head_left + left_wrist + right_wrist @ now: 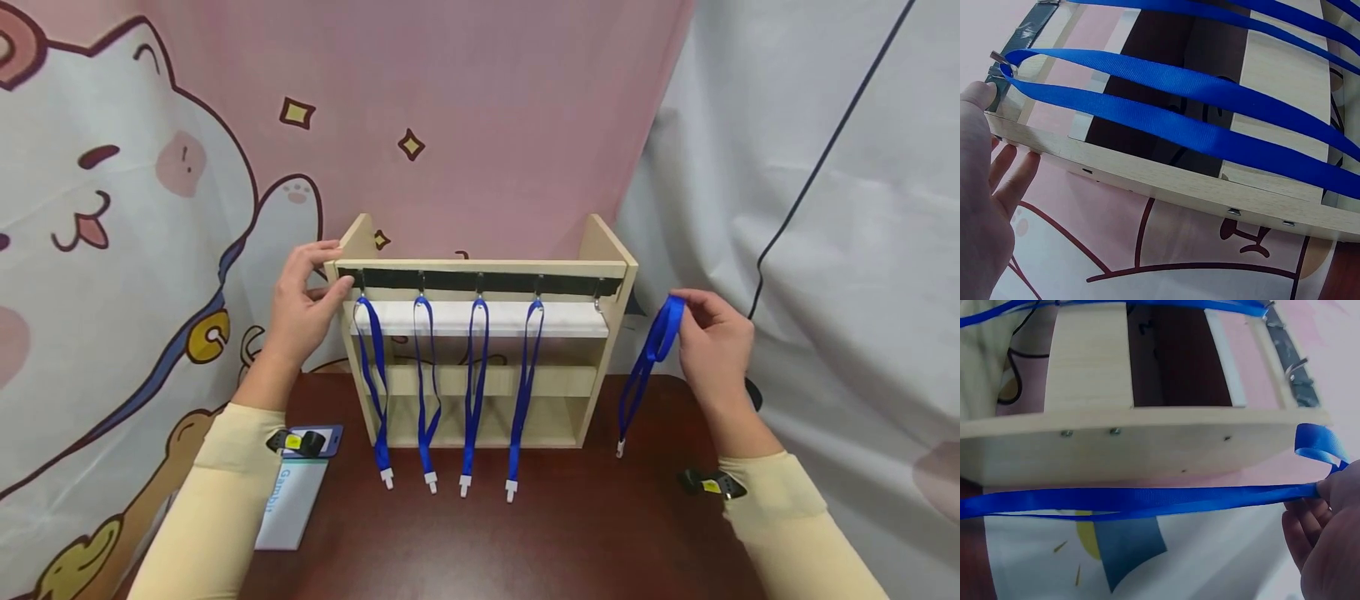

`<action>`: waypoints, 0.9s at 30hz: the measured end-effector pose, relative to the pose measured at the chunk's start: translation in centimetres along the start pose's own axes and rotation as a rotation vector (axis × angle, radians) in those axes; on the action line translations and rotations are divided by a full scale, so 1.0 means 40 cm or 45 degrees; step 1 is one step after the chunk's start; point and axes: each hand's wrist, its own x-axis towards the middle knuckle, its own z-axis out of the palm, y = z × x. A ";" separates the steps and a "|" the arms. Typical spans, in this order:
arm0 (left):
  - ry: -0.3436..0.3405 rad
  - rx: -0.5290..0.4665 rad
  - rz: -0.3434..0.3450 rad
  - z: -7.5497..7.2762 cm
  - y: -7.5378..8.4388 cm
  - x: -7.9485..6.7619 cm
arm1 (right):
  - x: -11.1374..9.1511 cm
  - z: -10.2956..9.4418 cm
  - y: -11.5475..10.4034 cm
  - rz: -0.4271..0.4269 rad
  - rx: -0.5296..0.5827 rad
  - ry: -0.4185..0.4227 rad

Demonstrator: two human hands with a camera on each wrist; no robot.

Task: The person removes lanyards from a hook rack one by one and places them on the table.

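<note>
In the head view a pale wooden rack (480, 265) stands on the table, with a black strip and several metal hooks along its top rail. My left hand (303, 304) grips its upper left corner, the thumb on the black strip and fingers against the outer side. Blue lanyards (382, 454) with white clips hang from hooks; the rightmost hook (597, 305) bears none. Right of the rack, my right hand (716, 346) pinches another blue lanyard (637, 383) near its top loop, its clip end dangling. In the right wrist view, that lanyard's strap (1122, 499) runs alongside the side panel.
Left of the rack, a blue-edged card holder (335, 440) and a white box (296, 508) with printed lettering lie on the dark table (450, 558), partly behind the left forearm. A black cable (825, 150) runs down the grey curtain on the right.
</note>
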 end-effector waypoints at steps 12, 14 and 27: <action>0.001 -0.007 0.005 0.003 -0.004 -0.001 | 0.095 0.029 0.081 0.062 -0.088 -0.129; -0.002 -0.001 0.000 0.002 -0.005 -0.002 | 0.111 0.042 0.086 0.048 -0.103 -0.140; -0.003 0.005 0.000 0.007 -0.059 0.005 | 0.170 0.088 0.111 0.091 -0.133 -0.199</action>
